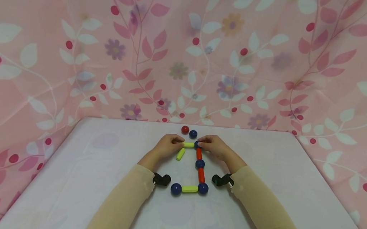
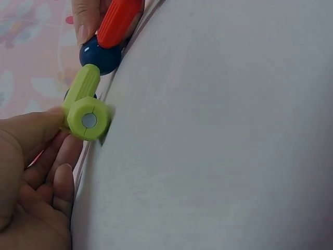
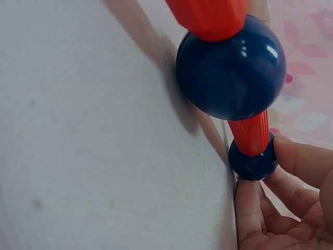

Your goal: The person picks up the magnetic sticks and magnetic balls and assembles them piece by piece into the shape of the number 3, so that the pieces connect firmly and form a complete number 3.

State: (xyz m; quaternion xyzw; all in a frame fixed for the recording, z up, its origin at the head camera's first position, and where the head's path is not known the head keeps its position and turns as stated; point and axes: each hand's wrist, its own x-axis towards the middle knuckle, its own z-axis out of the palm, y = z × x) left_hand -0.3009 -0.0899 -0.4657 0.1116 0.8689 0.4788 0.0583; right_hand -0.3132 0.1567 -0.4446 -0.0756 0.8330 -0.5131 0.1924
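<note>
Near the table's far edge, my left hand (image 1: 169, 145) pinches the outer end of a yellow-green magnetic rod (image 1: 189, 144). The rod's other end meets a blue ball (image 1: 197, 144), which my right hand (image 1: 214, 146) holds between thumb and fingers. From that ball a red rod (image 1: 198, 153), a second blue ball (image 1: 200, 164) and another red rod (image 1: 201, 175) run toward me to a corner blue ball (image 1: 203, 188). A yellow-green rod (image 1: 189, 189) joins it to a blue ball (image 1: 175, 189). A loose yellow-green rod (image 2: 89, 121) lies beside my left fingers, its grey end facing the left wrist camera.
Just beyond the hands sit a loose red ball (image 1: 185, 129) and a loose blue ball (image 1: 193, 133). Everything lies on a white-covered table (image 1: 100, 180). A pink floral curtain (image 1: 188, 57) hangs behind it and along both sides.
</note>
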